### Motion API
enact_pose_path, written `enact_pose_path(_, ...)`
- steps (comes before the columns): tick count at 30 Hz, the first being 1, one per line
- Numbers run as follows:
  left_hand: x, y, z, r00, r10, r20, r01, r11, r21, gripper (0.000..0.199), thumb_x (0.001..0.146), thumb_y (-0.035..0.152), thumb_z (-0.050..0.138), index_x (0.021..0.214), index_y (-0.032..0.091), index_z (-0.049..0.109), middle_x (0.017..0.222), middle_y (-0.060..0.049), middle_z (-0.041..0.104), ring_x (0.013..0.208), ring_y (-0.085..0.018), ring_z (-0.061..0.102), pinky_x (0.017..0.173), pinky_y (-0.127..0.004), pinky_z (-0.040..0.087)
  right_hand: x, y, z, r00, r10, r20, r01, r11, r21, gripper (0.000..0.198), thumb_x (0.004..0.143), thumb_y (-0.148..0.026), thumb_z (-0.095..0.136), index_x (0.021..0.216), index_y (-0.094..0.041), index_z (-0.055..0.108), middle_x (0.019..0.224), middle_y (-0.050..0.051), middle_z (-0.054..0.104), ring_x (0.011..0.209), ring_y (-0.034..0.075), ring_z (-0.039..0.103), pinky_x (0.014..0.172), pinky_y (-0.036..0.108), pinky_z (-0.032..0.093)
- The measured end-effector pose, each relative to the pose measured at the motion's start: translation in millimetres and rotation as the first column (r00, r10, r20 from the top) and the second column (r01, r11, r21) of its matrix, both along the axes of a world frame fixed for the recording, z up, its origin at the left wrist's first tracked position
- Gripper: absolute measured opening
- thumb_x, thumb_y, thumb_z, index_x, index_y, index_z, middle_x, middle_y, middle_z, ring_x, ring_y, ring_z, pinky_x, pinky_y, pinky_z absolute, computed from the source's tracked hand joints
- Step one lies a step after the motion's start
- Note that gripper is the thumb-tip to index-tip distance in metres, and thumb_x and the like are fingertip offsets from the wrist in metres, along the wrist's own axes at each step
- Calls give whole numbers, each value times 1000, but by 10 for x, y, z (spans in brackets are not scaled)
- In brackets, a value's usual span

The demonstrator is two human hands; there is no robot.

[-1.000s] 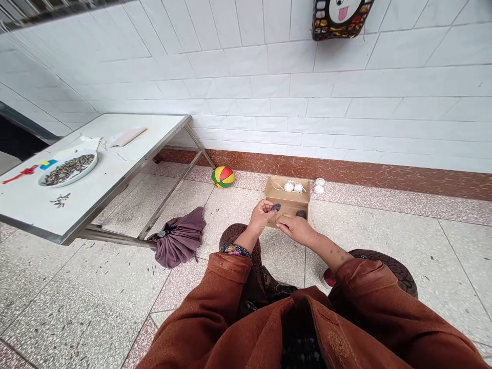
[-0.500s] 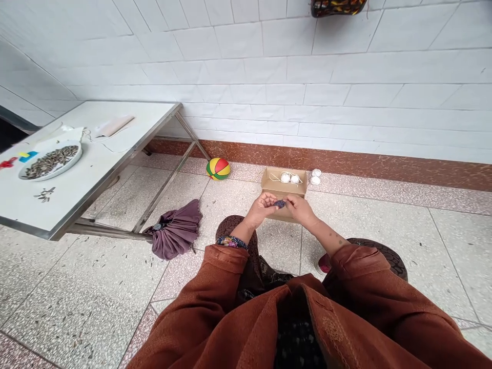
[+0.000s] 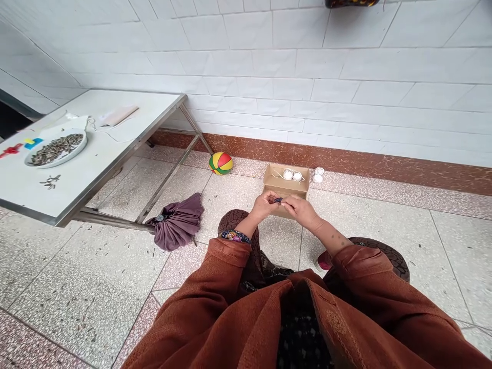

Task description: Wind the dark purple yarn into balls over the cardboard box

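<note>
Between my two hands is a small dark blue piece (image 3: 278, 200) with a knitted look, mostly covered by fingers. My left hand (image 3: 265, 204) pinches it from one side, thumb against fingertips. From the other side my right hand (image 3: 299, 209) closes on its edge; whether those fingers also hold a thin tool or yarn is too small to tell. Just beyond my hands, a cardboard box (image 3: 268, 177) stands on the floor, partly hidden by them. White yarn balls (image 3: 292, 176) with loose strands lie in it.
More white yarn balls (image 3: 318, 175) lie right of the box. A colourful ball (image 3: 221, 163) rests by a leg of the white table (image 3: 115, 148). The table bears a plate (image 3: 83, 145) of seeds or husks. A folded purple umbrella (image 3: 179, 223) leans at the table's lower bar.
My right hand has turned slightly, its fingers now further over the dark blue piece, and less of the piece shows. The camera view has shifted a little.
</note>
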State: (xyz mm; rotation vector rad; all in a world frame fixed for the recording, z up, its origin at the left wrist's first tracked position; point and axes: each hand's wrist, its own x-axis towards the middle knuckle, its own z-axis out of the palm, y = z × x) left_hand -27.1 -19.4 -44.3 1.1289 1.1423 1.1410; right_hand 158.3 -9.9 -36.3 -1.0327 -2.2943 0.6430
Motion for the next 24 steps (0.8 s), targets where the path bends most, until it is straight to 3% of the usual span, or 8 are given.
enact_pose_path(4,-16,-47,84,977,-174,122,181,983,-41,32,62,25,84,83,16,62,78,1,65,69,-9,56,69,-24,41,29,105,-15,983,-148,-105,146,989,-26,19,100,-28,53,93,-22,70,90,6,68,87,22,64,81,32,51)
enact_pose_path(9,-71,-27,87,956,-103,274,117,992,-36,42,62,28,86,94,18,60,85,1,66,74,-10,60,73,-25,46,-85,56,-193,984,-156,-90,147,985,-93,20,99,-23,48,97,-22,68,90,5,70,88,22,64,82,34,51)
enact_pose_path(13,-81,21,28,980,32,196,-27,999,-28,41,62,23,82,93,19,56,83,2,66,72,-10,60,75,-26,45,-170,-88,-242,999,-23,26,24,997,-72,19,100,-24,49,98,-22,68,95,6,70,91,21,65,83,33,52)
enact_pose_path(17,-46,34,-14,991,130,23,-130,992,4,40,59,11,78,90,19,55,79,4,62,69,-9,57,73,-25,43,-126,-172,-95,987,151,55,-152,988,12,19,102,-28,50,99,-22,68,92,6,68,88,20,64,82,32,51)
enact_pose_path(20,-17,14,-30,997,80,-24,-79,996,27,42,58,10,79,91,19,55,75,6,59,65,-8,53,70,-24,41,-39,-143,68,984,176,-31,-175,984,29,22,103,-30,49,98,-22,68,91,6,67,87,20,64,82,32,51)
enact_pose_path(24,-12,-31,-20,993,-110,32,109,993,36,48,58,15,83,96,19,53,76,5,59,67,-8,55,70,-25,42,53,6,149,989,0,-146,1,1000,3,22,101,-30,49,93,-23,68,89,6,68,88,22,64,84,34,51)
